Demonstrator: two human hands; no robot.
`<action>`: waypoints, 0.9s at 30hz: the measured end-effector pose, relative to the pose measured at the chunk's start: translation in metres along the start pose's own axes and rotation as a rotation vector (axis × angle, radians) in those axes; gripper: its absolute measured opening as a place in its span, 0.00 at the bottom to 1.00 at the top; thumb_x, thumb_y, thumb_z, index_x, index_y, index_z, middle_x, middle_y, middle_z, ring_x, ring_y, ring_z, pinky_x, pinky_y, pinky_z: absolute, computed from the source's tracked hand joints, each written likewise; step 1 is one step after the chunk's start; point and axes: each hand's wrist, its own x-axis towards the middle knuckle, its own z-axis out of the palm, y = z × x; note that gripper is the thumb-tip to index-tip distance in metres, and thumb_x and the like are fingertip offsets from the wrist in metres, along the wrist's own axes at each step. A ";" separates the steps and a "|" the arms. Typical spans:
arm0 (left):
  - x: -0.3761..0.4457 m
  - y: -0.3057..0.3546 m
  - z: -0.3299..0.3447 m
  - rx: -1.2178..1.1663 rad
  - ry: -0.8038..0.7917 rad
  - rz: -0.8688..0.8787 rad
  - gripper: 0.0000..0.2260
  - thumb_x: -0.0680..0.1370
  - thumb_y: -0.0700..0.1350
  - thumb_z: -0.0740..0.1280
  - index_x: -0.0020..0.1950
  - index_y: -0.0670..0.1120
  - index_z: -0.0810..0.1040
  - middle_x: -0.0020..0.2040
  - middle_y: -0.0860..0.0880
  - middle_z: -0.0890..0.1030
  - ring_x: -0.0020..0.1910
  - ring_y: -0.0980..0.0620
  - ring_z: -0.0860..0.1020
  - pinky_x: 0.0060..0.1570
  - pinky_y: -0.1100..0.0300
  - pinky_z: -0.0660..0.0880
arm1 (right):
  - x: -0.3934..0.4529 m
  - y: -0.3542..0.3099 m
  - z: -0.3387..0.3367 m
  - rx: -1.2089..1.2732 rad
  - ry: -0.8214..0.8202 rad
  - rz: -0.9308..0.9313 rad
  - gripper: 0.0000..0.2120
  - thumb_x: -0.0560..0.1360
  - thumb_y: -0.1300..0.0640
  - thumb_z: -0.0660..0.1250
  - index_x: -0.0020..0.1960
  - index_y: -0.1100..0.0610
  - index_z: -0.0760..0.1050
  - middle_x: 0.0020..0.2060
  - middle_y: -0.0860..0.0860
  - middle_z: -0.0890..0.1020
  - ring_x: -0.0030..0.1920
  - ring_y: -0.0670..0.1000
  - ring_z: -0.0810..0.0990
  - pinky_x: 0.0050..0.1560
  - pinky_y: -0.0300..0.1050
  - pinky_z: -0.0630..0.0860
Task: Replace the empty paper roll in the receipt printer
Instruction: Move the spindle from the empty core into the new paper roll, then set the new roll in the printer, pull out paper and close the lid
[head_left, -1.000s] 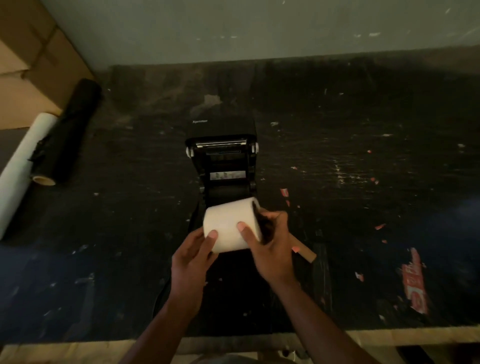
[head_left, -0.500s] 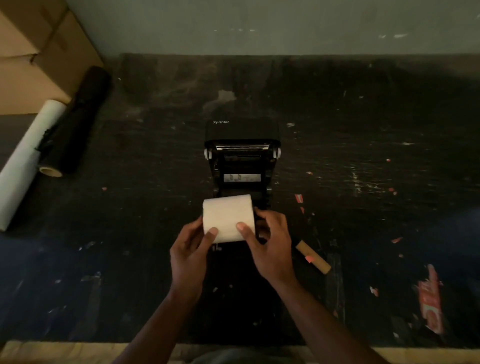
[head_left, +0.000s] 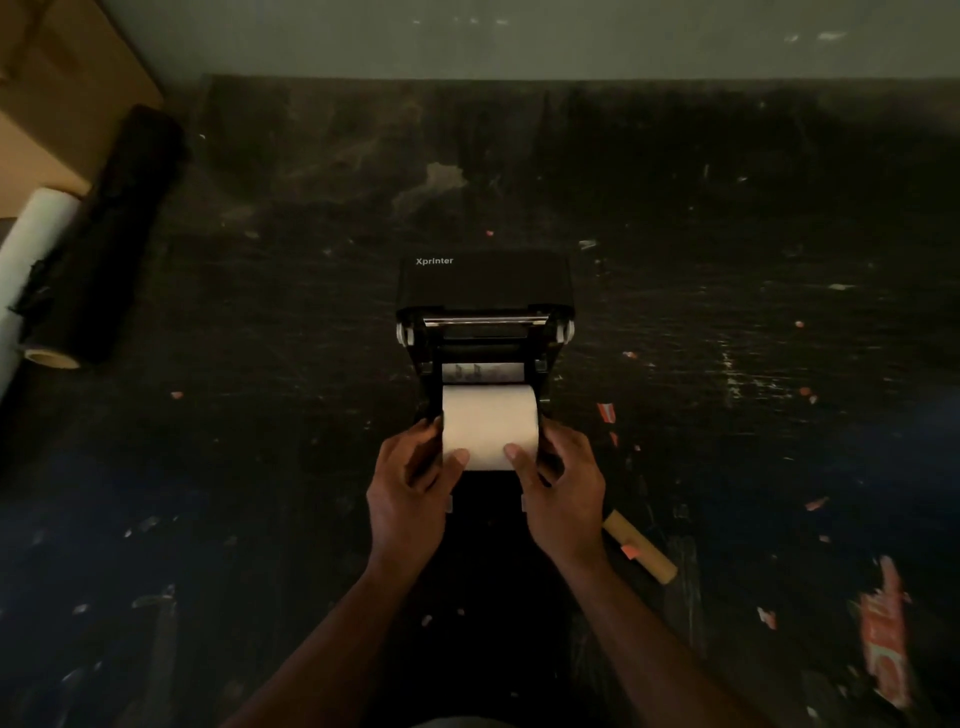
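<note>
A black receipt printer (head_left: 485, 283) sits in the middle of the dark worktop with its lid flipped open. A full white paper roll (head_left: 488, 423) lies crosswise in the mouth of its paper bay, level between the side walls. My left hand (head_left: 410, 493) grips the roll's left end, thumb on its front face. My right hand (head_left: 563, 493) grips the right end the same way. The empty brown cardboard core (head_left: 641, 553) lies on the worktop just right of my right wrist.
At the far left lie a long black roll (head_left: 104, 234) and a white roll (head_left: 28, 254) beside cardboard boxes (head_left: 57, 98). Red paper scraps (head_left: 883, 639) dot the scratched worktop (head_left: 260, 467) on the right. A grey wall (head_left: 519, 36) runs behind.
Both hands have carried the paper roll forward and down, from above the printer's front into the open bay. The roll has turned from tilted to level.
</note>
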 end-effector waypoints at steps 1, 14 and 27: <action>0.002 -0.001 0.000 0.012 -0.005 -0.004 0.18 0.77 0.41 0.76 0.66 0.47 0.79 0.66 0.49 0.79 0.61 0.55 0.81 0.51 0.72 0.78 | 0.001 0.002 0.001 0.012 0.007 0.006 0.23 0.76 0.54 0.76 0.70 0.56 0.78 0.66 0.51 0.77 0.64 0.48 0.80 0.57 0.32 0.80; 0.013 -0.008 0.000 0.245 -0.023 0.041 0.19 0.77 0.43 0.76 0.67 0.43 0.80 0.62 0.48 0.79 0.49 0.66 0.80 0.45 0.79 0.74 | 0.006 0.006 0.007 -0.116 -0.013 -0.005 0.21 0.76 0.55 0.76 0.67 0.57 0.80 0.61 0.49 0.73 0.55 0.45 0.82 0.57 0.46 0.84; 0.010 0.002 -0.003 0.184 0.106 -0.070 0.09 0.72 0.47 0.80 0.51 0.52 0.88 0.42 0.56 0.87 0.40 0.66 0.84 0.42 0.73 0.79 | 0.005 -0.009 -0.005 -0.106 0.130 0.092 0.07 0.73 0.56 0.79 0.50 0.54 0.87 0.34 0.38 0.82 0.36 0.30 0.81 0.37 0.20 0.70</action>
